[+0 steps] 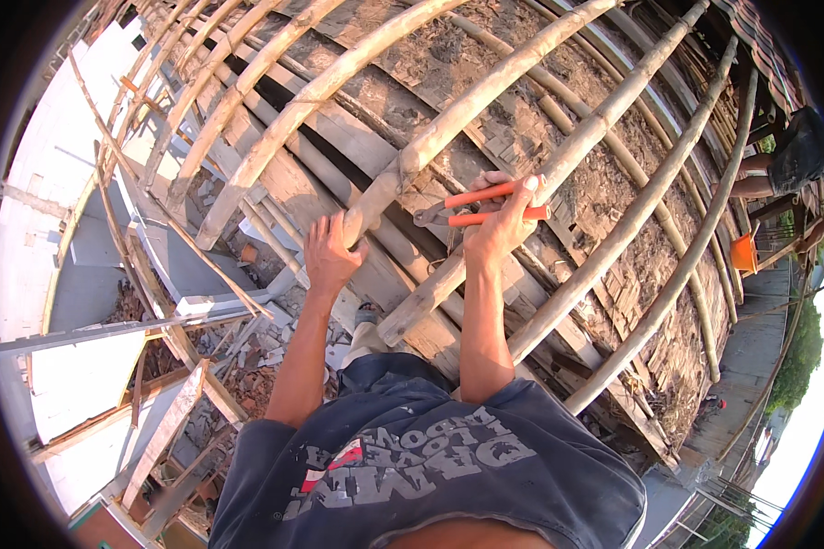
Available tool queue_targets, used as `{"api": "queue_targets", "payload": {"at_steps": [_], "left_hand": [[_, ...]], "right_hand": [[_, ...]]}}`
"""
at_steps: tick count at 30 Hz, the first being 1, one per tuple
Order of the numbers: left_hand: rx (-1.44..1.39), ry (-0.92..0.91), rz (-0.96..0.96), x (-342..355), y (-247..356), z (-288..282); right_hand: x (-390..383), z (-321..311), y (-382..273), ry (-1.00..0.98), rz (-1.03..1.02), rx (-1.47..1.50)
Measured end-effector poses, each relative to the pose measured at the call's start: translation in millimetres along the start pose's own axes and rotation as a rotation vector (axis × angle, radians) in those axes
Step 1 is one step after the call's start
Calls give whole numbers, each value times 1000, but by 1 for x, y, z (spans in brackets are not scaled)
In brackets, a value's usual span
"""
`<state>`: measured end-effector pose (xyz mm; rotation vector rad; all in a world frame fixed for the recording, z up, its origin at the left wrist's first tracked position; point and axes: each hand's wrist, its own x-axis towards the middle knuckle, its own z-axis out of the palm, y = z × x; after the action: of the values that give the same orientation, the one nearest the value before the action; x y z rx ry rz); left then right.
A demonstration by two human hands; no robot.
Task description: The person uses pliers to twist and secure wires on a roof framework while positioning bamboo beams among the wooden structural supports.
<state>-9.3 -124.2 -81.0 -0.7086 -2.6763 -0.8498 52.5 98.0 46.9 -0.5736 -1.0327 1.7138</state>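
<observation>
My right hand (499, 220) holds orange-handled pliers (490, 209) above a pale wooden pole (563, 169), with the metal jaws pointing left. My left hand (331, 252) grips the lower part of another round pole (375, 197), its fingers curved over the wood. Some of my right fingers and the pole beneath them are partly hidden by the tool. Several more poles (641, 210) run roughly parallel over weathered boards (311, 192) and broken, debris-covered sheathing (632, 348), with dark gaps between some boards.
Below at the left are white walls (73, 375), loose beams and rubble (275, 339). A foot shows under me. At the far right another person (792, 160) is partly visible near an orange bucket (743, 252), beside a drop to a grey strip with greenery beyond.
</observation>
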Motion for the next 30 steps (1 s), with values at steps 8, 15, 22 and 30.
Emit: {"api": "queue_targets", "payload": {"at_steps": [8,15,22,30], "left_hand": [[-223,43,257,63,69,-6],[-33,-161,287,106,78,17],[-37,-357,434,118,64,-2],[139,-274,703,125,80,-5]], "right_hand": [[-31,-85,-67,-27,104,166],[-75,-169,-120,54,111,101],[-99,-218,-138,242,97,38],[-92,-204,-130,237,72,107]]}}
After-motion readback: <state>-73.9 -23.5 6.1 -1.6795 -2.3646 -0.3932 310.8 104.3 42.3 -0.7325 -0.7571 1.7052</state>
